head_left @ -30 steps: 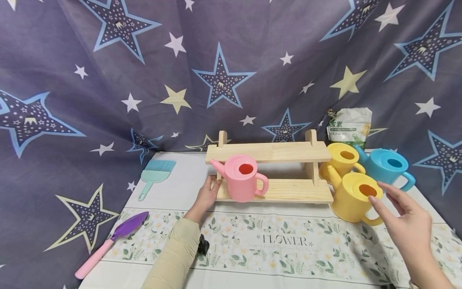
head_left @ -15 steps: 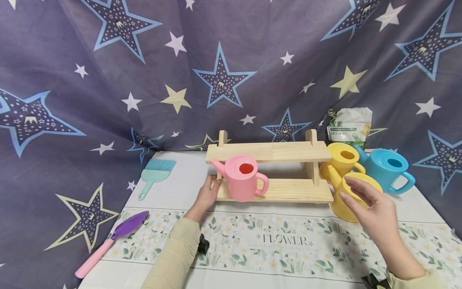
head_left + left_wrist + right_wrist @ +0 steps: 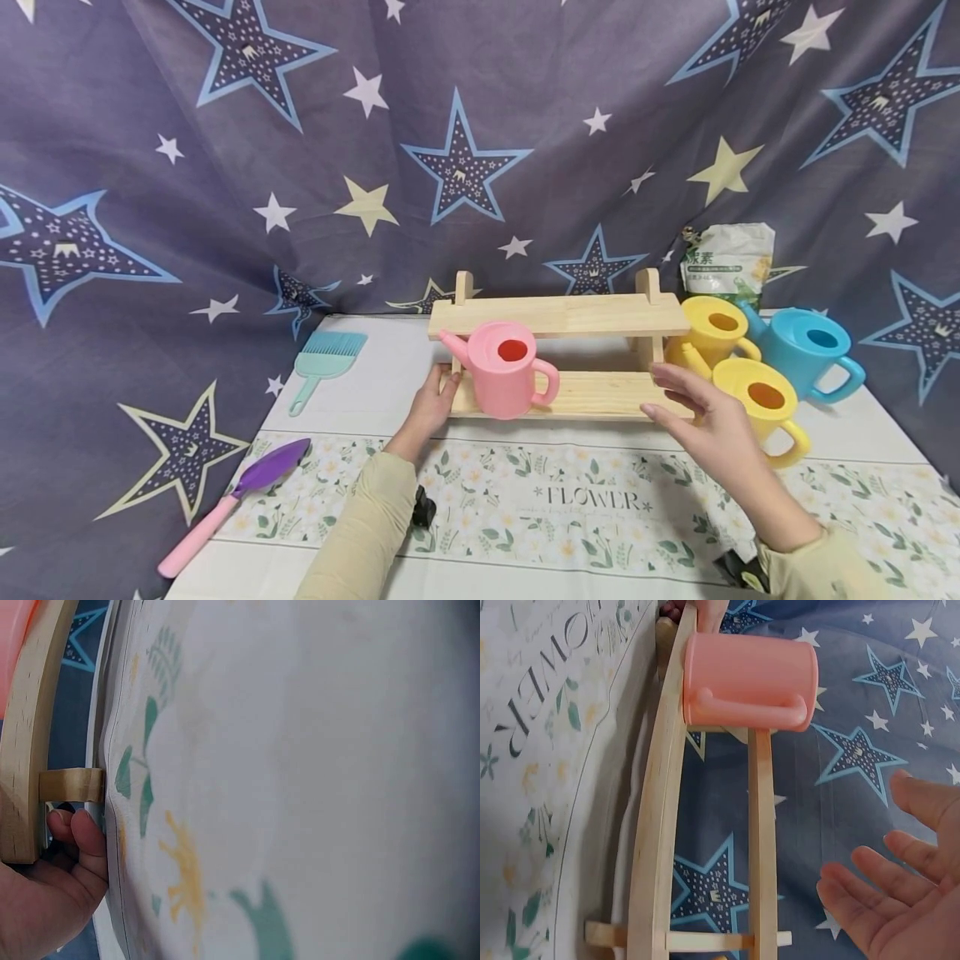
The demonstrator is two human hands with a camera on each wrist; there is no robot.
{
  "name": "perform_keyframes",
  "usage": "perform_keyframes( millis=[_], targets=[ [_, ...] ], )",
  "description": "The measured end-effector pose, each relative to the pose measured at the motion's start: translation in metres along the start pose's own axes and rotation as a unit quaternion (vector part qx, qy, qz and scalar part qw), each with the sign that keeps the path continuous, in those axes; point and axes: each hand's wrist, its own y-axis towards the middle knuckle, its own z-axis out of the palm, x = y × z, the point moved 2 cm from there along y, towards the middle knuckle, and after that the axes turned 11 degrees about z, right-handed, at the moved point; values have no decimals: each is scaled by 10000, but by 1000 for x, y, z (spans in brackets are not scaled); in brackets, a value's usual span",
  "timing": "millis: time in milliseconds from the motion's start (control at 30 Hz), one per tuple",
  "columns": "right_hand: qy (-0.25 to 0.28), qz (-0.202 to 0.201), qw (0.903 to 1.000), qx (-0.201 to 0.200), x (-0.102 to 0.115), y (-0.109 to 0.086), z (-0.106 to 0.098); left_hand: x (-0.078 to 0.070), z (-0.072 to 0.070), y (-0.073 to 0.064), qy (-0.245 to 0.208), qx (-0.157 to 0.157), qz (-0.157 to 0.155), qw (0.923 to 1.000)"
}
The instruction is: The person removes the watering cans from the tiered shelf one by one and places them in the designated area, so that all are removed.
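A two-tier wooden shelf stands at the middle of the table. The pink watering can sits upright on the left part of its lower plank, spout to the left. With fingers under that plank and thumb above, my left hand grips the shelf's left end; the left wrist view shows the curled fingers beside the wooden foot. My right hand hovers before the lower plank's right end, fingers spread, holding nothing. It partly hides the front yellow watering can. In the right wrist view, the can's handle faces the camera.
Behind the front yellow can stand another yellow watering can and a blue watering can. A white-green bag leans at the back right. A teal dustpan-like scoop and a purple-and-pink trowel lie at the left.
My right hand has moved left, from over the front yellow watering can to before the shelf's right end. My left hand and the pink can have stayed put.
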Motion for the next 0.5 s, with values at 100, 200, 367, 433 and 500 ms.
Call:
perform_keyframes(
  millis=[100, 200, 367, 433, 500],
  targets=[
    [-47, 9, 9999, 90, 0, 2, 6, 0, 1, 0, 6, 28, -7, 10000],
    [-72, 11, 9999, 155, 0, 5, 12, 0, 1, 1, -4, 37, -19, 10000],
    [1, 12, 9995, 304, -1, 9, 24, -1, 1, 0, -34, 31, -18, 10000],
    [62, 49, 9992, 394, -2, 11, 29, -1, 0, -1, -46, 32, -16, 10000],
    [144, 84, 9985, 514, -3, 13, 35, -1, 0, -1, -62, 29, -18, 10000]
  ],
)
